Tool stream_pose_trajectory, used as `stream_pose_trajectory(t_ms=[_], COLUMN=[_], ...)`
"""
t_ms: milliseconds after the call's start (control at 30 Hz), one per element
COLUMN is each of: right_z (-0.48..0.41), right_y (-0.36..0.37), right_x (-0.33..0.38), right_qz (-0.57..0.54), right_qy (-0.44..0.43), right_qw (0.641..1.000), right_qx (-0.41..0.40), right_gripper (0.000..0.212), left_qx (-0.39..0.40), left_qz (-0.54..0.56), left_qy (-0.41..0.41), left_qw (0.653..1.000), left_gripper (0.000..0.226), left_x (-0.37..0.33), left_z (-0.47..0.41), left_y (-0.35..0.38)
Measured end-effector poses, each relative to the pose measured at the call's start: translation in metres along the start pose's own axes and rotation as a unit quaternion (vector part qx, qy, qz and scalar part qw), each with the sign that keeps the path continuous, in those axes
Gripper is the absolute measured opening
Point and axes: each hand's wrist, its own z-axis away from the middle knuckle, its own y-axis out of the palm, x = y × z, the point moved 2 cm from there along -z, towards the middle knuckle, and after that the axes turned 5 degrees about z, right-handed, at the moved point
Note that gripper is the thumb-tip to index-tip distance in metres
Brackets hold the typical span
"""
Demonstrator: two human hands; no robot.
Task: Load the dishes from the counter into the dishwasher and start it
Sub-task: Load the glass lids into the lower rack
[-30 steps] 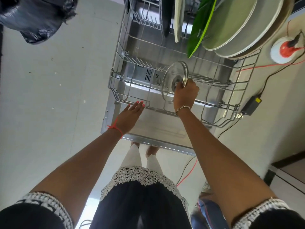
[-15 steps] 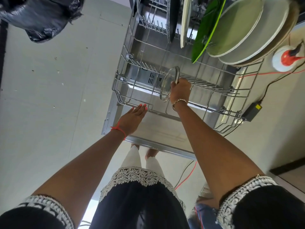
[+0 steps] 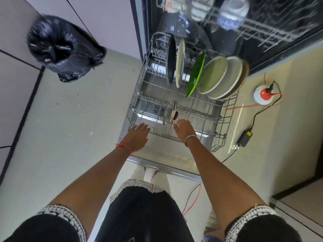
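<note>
A glass lid (image 3: pixel 168 114) with a dark knob stands on edge between the tines at the front of the pulled-out lower rack (image 3: pixel 225 119). My right hand (image 3: pixel 184 130) hovers just right of the lid's lower rim with loosely curled fingers and grips nothing. Over the rack's front rim, my left hand (image 3: pixel 138 137) has its fingers straight. Further back stand a dark pan (image 3: pixel 172 60), a white plate (image 3: pixel 180 63), a green plate (image 3: pixel 195 74) and three large plates (image 3: pixel 216 75). The upper rack (image 3: pixel 232 13) holds glasses, blurred.
The open dishwasher door (image 3: pixel 166 154) lies flat in front of my legs. A black bin bag (image 3: pixel 61 48) stands on the floor at the left. On the right lie a red-and-white socket (image 3: pixel 264 94), a power adapter (image 3: pixel 245 137) and trailing cables.
My right hand has set the glass lid upright in the rack and let go, drawing back slightly. My head has risen, so more of the dishwasher shows.
</note>
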Motion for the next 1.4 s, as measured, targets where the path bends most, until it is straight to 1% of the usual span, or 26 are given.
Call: stream_pose_trajectory(t_ms=[133,267,433,500,567,700,800,933,1100,1233,1300,1400], right_z=[0.055,0.114,0.164,0.175,0.184,0.184,0.187,0.187,0.19,0.187,0.185,0.173], right_y=[-0.025,-0.052,-0.071,-0.073,-0.07,-0.056,-0.044,-0.022,-0.005,-0.009,-0.016,-0.032], right_x=[0.019,0.052,0.102,0.126,0.153,0.211,0.264,0.344,0.427,0.48,0.502,0.538], right_qz=[0.037,0.075,0.17,0.189,0.214,0.21,0.199,0.21,0.208,0.193,0.183,0.176], right_qy=[-0.044,-0.093,-0.16,-0.178,-0.201,-0.216,-0.208,-0.227,-0.247,-0.278,-0.291,-0.307], right_qw=[0.998,0.993,0.972,0.965,0.956,0.953,0.957,0.95,0.944,0.937,0.934,0.928], right_qx=[0.009,0.006,-0.01,-0.016,-0.017,-0.025,-0.038,-0.055,-0.059,-0.083,-0.097,-0.113], right_gripper=[0.034,0.033,0.041,0.037,0.033,0.037,0.038,0.041,0.041,0.036,0.032,0.035], left_qx=[-0.036,-0.088,-0.144,-0.162,-0.178,-0.205,-0.223,-0.247,-0.29,-0.322,-0.322,-0.332], left_qz=[0.018,0.031,0.03,0.035,0.032,0.047,0.04,0.035,0.061,0.079,0.07,0.066], left_qy=[-0.005,-0.025,-0.044,-0.054,-0.068,-0.087,-0.089,-0.097,-0.106,-0.122,-0.135,-0.145], left_qw=[0.999,0.995,0.988,0.985,0.981,0.974,0.97,0.963,0.949,0.936,0.934,0.93], left_gripper=[0.054,0.058,0.058,0.057,0.058,0.056,0.056,0.056,0.055,0.053,0.054,0.055], left_x=[-0.017,-0.026,-0.018,-0.005,0.015,0.065,0.112,0.189,0.265,0.311,0.326,0.347], left_z=[0.048,0.103,0.159,0.175,0.19,0.218,0.245,0.281,0.32,0.334,0.335,0.332], left_y=[-0.046,-0.08,-0.101,-0.109,-0.116,-0.136,-0.152,-0.174,-0.198,-0.219,-0.229,-0.253])
